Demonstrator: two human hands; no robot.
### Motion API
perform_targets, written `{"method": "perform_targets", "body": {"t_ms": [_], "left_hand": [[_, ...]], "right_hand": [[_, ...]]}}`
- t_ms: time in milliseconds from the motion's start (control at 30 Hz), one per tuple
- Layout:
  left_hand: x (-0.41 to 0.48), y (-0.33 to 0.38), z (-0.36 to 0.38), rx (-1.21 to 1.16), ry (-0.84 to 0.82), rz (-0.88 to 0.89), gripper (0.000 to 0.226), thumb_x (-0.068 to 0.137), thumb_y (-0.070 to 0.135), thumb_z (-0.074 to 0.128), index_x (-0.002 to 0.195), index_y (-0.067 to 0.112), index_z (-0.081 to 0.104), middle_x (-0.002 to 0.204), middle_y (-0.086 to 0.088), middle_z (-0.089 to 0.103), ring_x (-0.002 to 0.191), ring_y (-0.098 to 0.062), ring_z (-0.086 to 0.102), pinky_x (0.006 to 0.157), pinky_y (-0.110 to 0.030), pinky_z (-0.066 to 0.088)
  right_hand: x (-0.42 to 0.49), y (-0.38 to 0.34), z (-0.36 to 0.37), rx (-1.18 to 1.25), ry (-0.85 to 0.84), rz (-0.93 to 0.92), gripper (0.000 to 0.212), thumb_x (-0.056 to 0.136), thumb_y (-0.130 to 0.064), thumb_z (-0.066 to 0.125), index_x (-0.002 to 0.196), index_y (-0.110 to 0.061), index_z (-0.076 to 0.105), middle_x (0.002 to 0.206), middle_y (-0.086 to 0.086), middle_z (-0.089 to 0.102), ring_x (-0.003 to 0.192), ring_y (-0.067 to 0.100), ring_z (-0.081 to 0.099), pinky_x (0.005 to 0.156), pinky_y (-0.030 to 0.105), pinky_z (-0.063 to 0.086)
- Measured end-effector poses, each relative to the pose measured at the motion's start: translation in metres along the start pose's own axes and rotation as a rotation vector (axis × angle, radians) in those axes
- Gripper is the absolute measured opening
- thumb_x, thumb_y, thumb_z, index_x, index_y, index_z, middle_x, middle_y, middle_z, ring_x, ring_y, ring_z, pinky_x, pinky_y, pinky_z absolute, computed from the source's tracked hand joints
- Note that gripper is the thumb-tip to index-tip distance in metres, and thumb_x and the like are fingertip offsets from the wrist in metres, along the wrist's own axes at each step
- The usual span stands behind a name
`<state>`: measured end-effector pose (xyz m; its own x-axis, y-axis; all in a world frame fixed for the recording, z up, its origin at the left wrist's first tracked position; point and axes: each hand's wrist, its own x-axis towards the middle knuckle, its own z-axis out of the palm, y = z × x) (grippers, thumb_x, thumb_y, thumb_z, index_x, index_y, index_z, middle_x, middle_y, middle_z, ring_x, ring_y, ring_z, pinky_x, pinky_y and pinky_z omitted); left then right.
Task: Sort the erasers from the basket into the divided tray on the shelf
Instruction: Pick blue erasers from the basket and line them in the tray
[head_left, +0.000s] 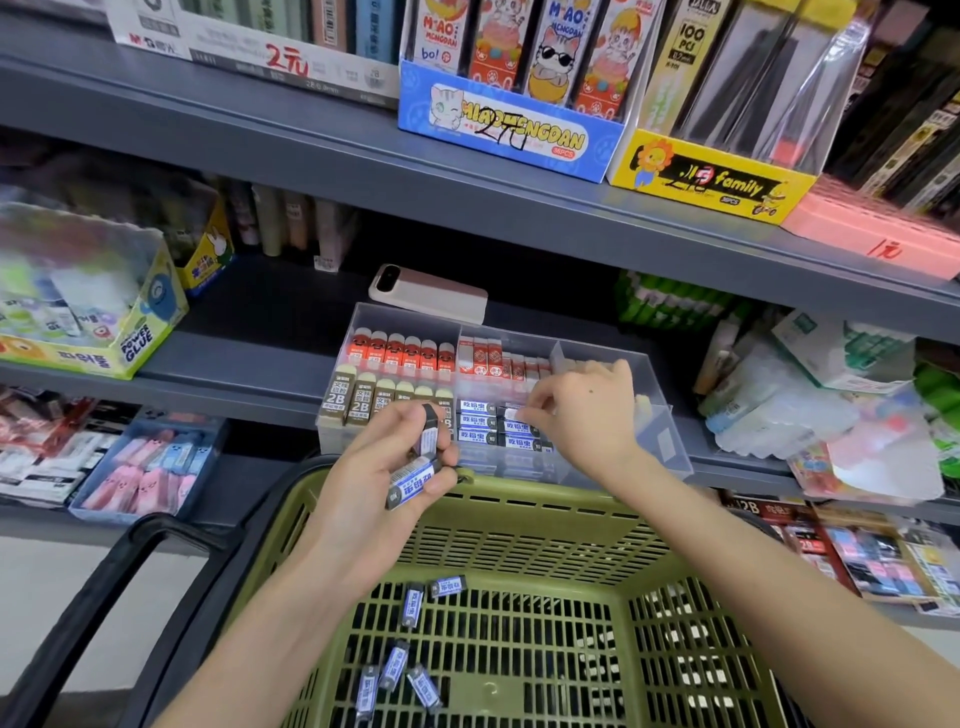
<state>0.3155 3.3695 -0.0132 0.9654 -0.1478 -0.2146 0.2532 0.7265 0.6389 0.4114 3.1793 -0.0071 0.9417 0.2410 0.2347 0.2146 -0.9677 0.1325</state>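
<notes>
Through the head camera I look down into a green slatted basket (519, 519) that fills the bottom of the view. Its black handle (156, 561) is folded down to the left. Five loose erasers (410, 605) in blue-and-white sleeves lie scattered on the basket floor, toward its left side.

Over the basket's far rim, the person's left hand (384, 467) is curled around a few held erasers (413, 480) of the same blue kind. One lies across the fingers and another stands up by the thumb.

Just beyond and to the right, the right hand (587, 415) reaches into the divided tray (660, 441), a clear plastic box at the front edge of the grey shelf (234, 364). Its thumb and forefinger hold a pinched eraser (511, 414) over the front middle compartment, where blue-labelled erasers (483, 428) lie stacked flat.

The front left compartment holds a row of tan 2B erasers (358, 400) standing on end. Behind them stand red-sleeved erasers (400, 353), and in the back middle compartment there are red-and-white erasers (493, 361). The hand covers most of the right compartment, so I cannot tell what is in it.

A pink phone (431, 296) lies behind the tray. To the far left on the same shelf stands a glue box (104, 343). On the shelf above stand a blue cat-printed box (509, 130) and a yellow box (711, 179).
</notes>
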Motion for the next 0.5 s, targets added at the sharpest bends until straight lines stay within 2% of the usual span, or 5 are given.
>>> {"method": "perform_targets", "body": {"t_ms": [167,267,400,500], "left_hand": [[0.0,-0.001,0.001,-0.009,-0.001,0.003,0.025,0.083,0.022,0.059,0.102,0.007,0.056,0.076,-0.008,0.057,0.067,-0.018,0.054,0.048,-0.022,0.042],[0.0,-0.002,0.0,-0.004,0.002,0.004,0.025,0.083,0.022,0.06,0.102,0.006,0.057,0.076,-0.008,0.057,0.068,-0.018,0.054,0.048,-0.022,0.042],[0.0,-0.001,0.0,0.004,-0.004,0.008,0.021,0.084,0.022,0.058,0.099,0.007,0.057,0.076,-0.008,0.056,0.069,-0.017,0.053,0.049,-0.021,0.041],[0.001,0.0,-0.001,0.003,0.002,0.008,0.022,0.084,0.023,0.059,0.099,0.007,0.056,0.077,-0.008,0.055,0.07,-0.016,0.053,0.049,-0.021,0.042]], "right_hand": [[-0.005,-0.001,0.003,0.111,0.066,0.061,0.018,0.08,-0.046,0.064,0.075,-0.03,0.07,0.073,-0.01,0.068,0.088,0.015,0.053,0.081,0.031,0.021],[-0.007,-0.002,-0.001,0.21,0.101,0.079,0.013,0.075,-0.044,0.071,0.078,-0.031,0.073,0.074,-0.01,0.069,0.088,0.016,0.051,0.078,0.03,0.019],[-0.01,0.004,-0.005,0.12,0.252,-0.051,0.014,0.062,-0.027,0.084,0.07,-0.02,0.076,0.067,-0.002,0.07,0.068,0.023,0.052,0.066,0.032,0.017],[-0.008,0.006,-0.008,0.035,0.245,-0.141,0.016,0.055,-0.022,0.086,0.058,-0.018,0.072,0.057,-0.003,0.065,0.061,0.024,0.05,0.064,0.032,0.019]]}}
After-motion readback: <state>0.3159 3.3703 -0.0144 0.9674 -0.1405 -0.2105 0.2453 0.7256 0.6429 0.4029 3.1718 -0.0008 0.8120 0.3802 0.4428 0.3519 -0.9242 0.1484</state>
